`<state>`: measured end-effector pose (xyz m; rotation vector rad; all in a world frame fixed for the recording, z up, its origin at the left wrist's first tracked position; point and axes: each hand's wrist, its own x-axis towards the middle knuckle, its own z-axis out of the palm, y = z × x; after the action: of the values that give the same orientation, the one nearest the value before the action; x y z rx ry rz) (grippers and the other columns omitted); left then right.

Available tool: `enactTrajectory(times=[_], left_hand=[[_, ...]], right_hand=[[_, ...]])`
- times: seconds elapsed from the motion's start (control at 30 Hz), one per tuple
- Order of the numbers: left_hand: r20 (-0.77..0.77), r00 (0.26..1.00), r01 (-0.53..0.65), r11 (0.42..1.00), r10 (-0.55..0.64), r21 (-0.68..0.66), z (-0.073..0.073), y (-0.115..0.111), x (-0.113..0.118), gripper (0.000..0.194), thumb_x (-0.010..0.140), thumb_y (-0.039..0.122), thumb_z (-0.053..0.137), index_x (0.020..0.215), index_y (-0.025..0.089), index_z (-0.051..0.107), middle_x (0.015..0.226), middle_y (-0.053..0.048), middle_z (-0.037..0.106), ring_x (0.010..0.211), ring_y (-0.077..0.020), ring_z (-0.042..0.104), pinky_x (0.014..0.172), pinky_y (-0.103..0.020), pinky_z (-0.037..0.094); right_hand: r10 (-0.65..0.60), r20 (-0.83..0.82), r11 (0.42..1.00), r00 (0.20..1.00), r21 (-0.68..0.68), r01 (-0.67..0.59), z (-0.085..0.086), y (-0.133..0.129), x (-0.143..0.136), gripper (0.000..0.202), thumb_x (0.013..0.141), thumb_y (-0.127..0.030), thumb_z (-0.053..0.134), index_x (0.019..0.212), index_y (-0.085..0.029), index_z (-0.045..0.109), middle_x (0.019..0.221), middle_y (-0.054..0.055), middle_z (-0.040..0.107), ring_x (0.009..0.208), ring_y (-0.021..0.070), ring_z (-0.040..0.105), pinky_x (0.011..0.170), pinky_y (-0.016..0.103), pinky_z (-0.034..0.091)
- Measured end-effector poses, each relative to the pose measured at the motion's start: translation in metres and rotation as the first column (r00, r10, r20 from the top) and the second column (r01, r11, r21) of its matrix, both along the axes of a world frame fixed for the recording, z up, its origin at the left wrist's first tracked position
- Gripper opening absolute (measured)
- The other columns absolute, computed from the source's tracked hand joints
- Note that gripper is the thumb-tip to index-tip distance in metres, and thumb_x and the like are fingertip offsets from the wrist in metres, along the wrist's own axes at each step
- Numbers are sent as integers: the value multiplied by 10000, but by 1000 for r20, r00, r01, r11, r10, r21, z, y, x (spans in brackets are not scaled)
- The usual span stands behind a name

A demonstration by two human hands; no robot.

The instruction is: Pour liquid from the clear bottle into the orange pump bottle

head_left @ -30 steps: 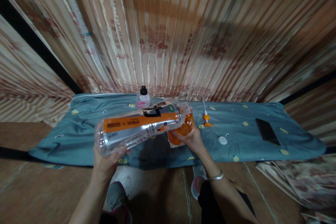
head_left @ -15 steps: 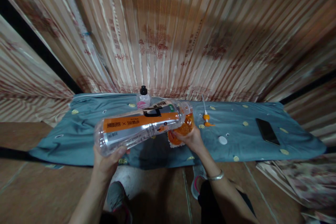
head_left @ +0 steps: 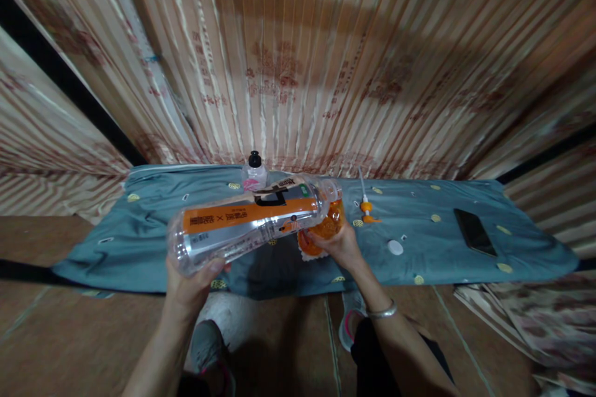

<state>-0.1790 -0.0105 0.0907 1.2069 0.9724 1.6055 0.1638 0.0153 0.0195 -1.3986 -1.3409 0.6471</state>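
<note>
A large clear plastic bottle (head_left: 251, 223) with an orange and silver label lies tilted in the air, its mouth to the right. My left hand (head_left: 190, 282) is closed round its base end from below. My right hand (head_left: 342, 242) grips an orange see-through bottle (head_left: 328, 226), held upright or nearly so over the cloth. The clear bottle's mouth is at the top of the orange bottle; whether they touch I cannot tell. To the right, an orange pump head (head_left: 366, 211) with a white tube lies on the cloth.
A blue-green patterned cloth (head_left: 419, 198) covers the low bench. On it are a small bottle with a black cap (head_left: 254, 170), a white round lid (head_left: 395, 247) and a black phone (head_left: 474, 232). A pleated curtain (head_left: 288, 62) hangs behind. Two shoes show on the tiled floor below.
Almost nothing differs. Both hands keep their hold, and the two bottles stay in nearly the same place and tilt.
</note>
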Motion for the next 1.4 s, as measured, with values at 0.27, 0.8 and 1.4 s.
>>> enactTrajectory(times=[0.27, 0.8, 1.4], left_hand=[[-11, 1000, 12, 1000, -12, -11, -1, -1, -2, 884, 718, 563, 1068, 1469, 250, 724, 889, -40, 816, 539, -280, 726, 460, -426, 652], [-2, 995, -95, 995, 95, 23, 29, -6, 27, 654, 646, 666, 1080, 1046, 246, 779, 678, -21, 746, 440, -244, 629, 373, -366, 541], [30, 997, -79, 996, 78, 46, 26, -5, 25, 744, 637, 615, 1114, 1182, 225, 791, 715, -1, 754, 421, -230, 635, 369, -356, 564]], right_hand=[[-26, -85, 998, 996, -57, 22, 4, 0, -4, 813, 617, -468, 1085, 1335, -277, 755, 1236, 111, 956, 1161, 411, 932, 1069, 572, 777], [-39, -87, 999, 995, -38, 36, -3, 1, -2, 821, 607, -462, 1106, 1334, -290, 767, 1225, 91, 959, 1165, 409, 928, 1106, 589, 762], [-29, -71, 999, 997, -40, 27, -7, 1, 1, 830, 643, -401, 1127, 1385, -287, 775, 1269, 97, 951, 1216, 407, 919, 1121, 566, 764]])
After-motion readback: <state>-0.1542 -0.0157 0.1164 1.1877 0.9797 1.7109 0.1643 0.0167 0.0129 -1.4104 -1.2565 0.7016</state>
